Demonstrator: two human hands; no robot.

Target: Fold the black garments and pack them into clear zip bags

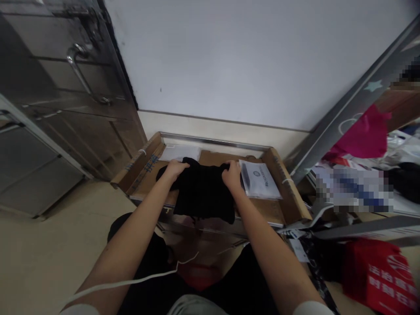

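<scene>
Black cloth (205, 192), matte and squarish, pinched by both hands (232, 176)

At ten o'clock I see a metal door (55, 72) with a curved handle (82, 78); pale wall (223, 57) fills twelve. A grey post (348, 105) slants at two, bright pink fabric (369, 134) shows at three, and a white-lettered red bag (377, 275) at four.

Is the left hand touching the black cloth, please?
Touching. The head view shows the left hand gripping the black cloth near its upper left part, with no gap visible.
</scene>
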